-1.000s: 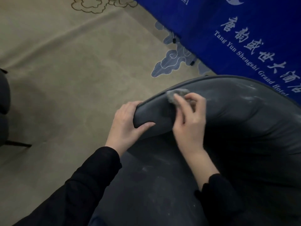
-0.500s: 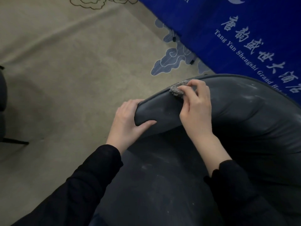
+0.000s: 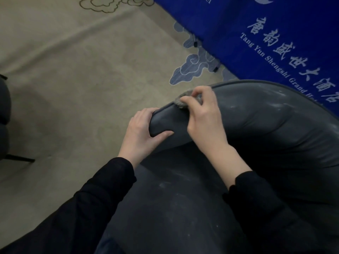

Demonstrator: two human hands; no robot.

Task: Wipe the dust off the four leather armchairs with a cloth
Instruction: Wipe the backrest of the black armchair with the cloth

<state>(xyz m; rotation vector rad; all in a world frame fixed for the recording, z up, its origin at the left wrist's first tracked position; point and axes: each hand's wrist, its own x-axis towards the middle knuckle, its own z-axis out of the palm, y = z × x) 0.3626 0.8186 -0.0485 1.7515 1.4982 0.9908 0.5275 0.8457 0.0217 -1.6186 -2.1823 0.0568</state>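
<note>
As the left hand (image 3: 139, 133) gripped the armchair (image 3: 266, 129) arm's end, the right hand (image 3: 203, 116) pinched the cloth (image 3: 180, 105) on its rim just beside, dust lying beyond.

Beige carpet (image 3: 73, 79) with cloud motifs carries the dark armchair (image 3: 266, 134); a second chair (image 3: 4, 107) stands left.

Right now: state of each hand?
Left hand: grips the end of the armchair arm, thumb on its inner face.
Right hand: holds the grey cloth, pressed on the arm's top edge.

Dark grey armchair (image 3: 256, 134), grey cloth (image 3: 180, 105), beige cloud-patterned carpet (image 3: 82, 70), blue banner (image 3: 275, 24)
</note>
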